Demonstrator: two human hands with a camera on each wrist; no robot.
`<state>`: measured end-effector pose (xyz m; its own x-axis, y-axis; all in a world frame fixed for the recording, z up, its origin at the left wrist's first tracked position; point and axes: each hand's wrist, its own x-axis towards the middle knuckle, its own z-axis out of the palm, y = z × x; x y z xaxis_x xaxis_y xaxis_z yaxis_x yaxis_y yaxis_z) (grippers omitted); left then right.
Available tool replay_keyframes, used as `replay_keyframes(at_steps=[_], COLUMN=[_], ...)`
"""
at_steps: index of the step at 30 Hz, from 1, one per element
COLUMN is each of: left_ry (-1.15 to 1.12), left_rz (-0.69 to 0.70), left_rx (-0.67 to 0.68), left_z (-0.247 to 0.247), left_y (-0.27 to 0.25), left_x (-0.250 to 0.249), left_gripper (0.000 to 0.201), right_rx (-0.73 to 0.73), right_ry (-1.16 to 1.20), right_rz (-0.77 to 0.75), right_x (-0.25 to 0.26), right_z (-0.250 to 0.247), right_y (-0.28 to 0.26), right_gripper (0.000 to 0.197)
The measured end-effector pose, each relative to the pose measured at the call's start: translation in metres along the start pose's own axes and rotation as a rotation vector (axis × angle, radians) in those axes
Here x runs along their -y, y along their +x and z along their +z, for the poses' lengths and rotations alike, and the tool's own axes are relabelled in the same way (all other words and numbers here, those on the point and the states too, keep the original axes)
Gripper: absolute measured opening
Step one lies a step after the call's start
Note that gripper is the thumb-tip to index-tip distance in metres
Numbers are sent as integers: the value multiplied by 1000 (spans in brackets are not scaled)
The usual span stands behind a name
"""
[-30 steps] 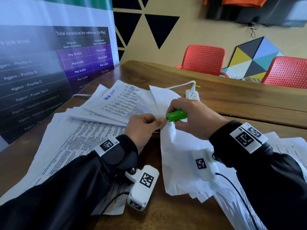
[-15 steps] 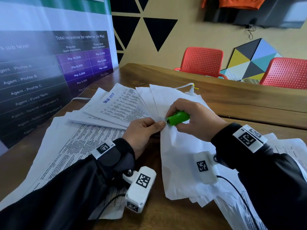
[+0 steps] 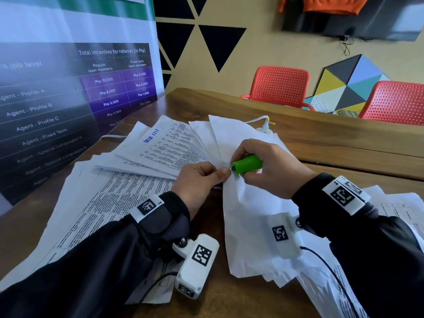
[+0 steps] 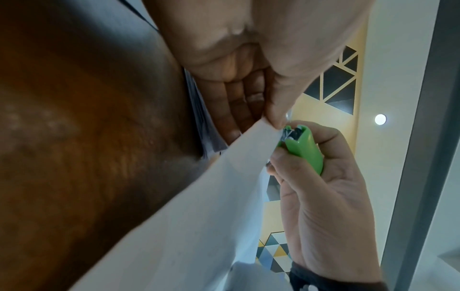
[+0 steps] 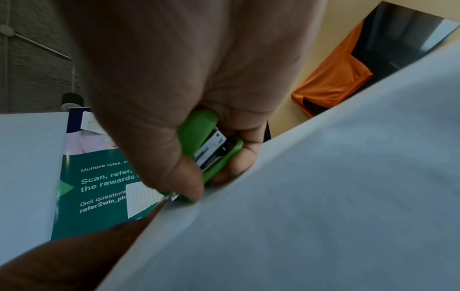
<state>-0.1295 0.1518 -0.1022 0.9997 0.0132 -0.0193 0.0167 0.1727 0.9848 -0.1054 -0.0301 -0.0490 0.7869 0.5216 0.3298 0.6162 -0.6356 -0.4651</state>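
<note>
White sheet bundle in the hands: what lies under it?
Printed pages stick out from beneath the white sheet bundle on the right, the wooden table at its near edge. Anything else beneath is covered.

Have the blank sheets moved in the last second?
Yes. The blank sheets spread rightward, now reaching the white plug, which stood clear of them before.

stapler (image 3: pixel 249 163): green; papers (image 3: pixel 247 214): white; chairs (image 3: pixel 280 86): red, dotted; table (image 3: pixel 321 143): brown
</note>
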Motion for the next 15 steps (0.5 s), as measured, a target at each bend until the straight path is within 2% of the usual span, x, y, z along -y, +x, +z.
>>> replay_keyframes(at_steps=[2,8,15], left_ry=[-43,-156,-163], left_rz=[-41,-131,-175], left_rx=[13,63,80], left_z=[-1,0,-1], left_y=[1,-1,2], left_x=[1,-1,1], left_gripper=[35,38,13], right_rx=[-8,-10,-12], right_ry=[11,-7,-10], right_rz=[-35,-94,-95], right_x=[0,0,-1], right_z=[0,-1,-1], right_y=[0,0,-1], right_gripper=[32,32,34])
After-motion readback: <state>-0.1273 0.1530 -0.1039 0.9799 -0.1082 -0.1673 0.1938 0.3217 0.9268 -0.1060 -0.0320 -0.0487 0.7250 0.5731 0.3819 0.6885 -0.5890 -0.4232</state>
